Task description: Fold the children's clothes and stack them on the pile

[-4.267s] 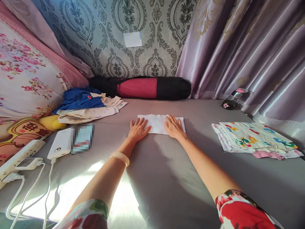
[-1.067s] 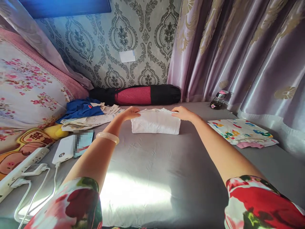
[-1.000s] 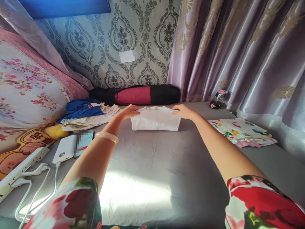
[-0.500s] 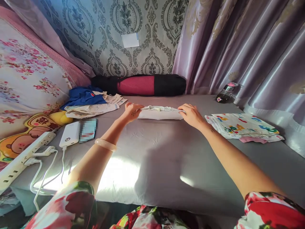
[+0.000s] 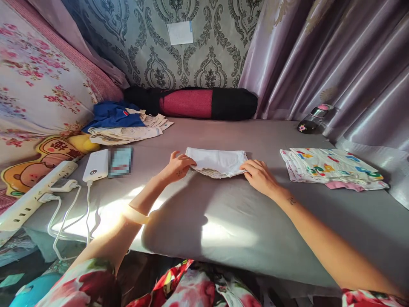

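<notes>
A folded white cloth (image 5: 219,160) lies on the grey sheet in front of me, its near edge showing layered, gathered fabric. My left hand (image 5: 180,165) pinches its near left corner between thumb and fingers. At the near right corner, my right hand (image 5: 259,174) grips the cloth the same way. What kind of garment or cloth it is, I cannot make out from the folded shape. To the right of my right hand lies a stack of folded cloths (image 5: 335,164) with colourful prints.
A blue garment (image 5: 111,117) tops folded clothes at the back left. A power bank (image 5: 96,165), a phone (image 5: 121,162) and a corded power strip (image 5: 38,194) are on the left. A black and red roll bag (image 5: 188,103) lies along the wall; a bottle (image 5: 312,119) stands back right.
The cloth's edge held by both hands has come down toward me, so its white top face now shows. Both hands still hold its corners. The camera view has tilted slightly down.
</notes>
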### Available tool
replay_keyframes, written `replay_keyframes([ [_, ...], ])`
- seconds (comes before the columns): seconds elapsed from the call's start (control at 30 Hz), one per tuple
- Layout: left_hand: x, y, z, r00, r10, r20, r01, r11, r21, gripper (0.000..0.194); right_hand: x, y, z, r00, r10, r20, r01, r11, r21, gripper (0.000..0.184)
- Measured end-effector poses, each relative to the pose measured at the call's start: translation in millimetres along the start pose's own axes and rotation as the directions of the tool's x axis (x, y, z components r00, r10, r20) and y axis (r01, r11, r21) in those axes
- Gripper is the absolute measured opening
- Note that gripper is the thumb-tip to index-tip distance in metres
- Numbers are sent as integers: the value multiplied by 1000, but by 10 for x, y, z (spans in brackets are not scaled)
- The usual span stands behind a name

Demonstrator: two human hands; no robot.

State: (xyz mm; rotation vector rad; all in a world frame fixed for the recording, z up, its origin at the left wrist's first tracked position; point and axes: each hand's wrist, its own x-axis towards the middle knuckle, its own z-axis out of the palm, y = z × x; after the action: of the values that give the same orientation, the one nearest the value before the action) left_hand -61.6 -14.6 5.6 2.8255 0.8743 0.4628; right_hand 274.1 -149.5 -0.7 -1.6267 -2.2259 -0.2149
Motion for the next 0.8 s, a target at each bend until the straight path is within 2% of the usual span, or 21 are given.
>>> replay_keyframes([
  [0.13, -107, 34, 44, 999, 0, 42, 0, 1000, 3, 46, -116, -61, 15, 999, -7, 46, 6, 1000, 12, 32],
  [0.23, -129, 73, 26, 998, -3, 55, 2, 1000, 13, 38, -114, -110, -53, 997, 3, 76, -5, 1000, 26, 34],
  [0.33, -23, 166, -8, 997, -70, 43, 70, 998, 2, 26, 33, -172, -99, 992, 64, 106, -65, 998, 10, 18],
  [0.4, 136, 266, -6, 990, -138, -1, 138, 990, 4, 31, 209, -232, -72, 989, 114, 97, -114, 993, -2, 23],
  [0.47, 337, 384, 34, 979, -195, -61, 196, 980, 15, 33, 413, -310, 5, 988, 147, 54, -148, 989, 13, 30],
  [0.53, 535, 499, 111, 973, -218, -69, 221, 974, 39, 37, 602, -400, 112, 987, 159, 33, -160, 987, 28, 39],
  [0.67, 769, 651, 319, 975, -223, 26, 219, 970, 105, 48, 798, -531, 327, 968, 210, 135, -210, 978, -17, 55],
  [0.8, 767, 678, 486, 967, -227, 113, 217, 971, 95, 53, 766, -520, 492, 940, 244, 240, -247, 969, -19, 59],
])
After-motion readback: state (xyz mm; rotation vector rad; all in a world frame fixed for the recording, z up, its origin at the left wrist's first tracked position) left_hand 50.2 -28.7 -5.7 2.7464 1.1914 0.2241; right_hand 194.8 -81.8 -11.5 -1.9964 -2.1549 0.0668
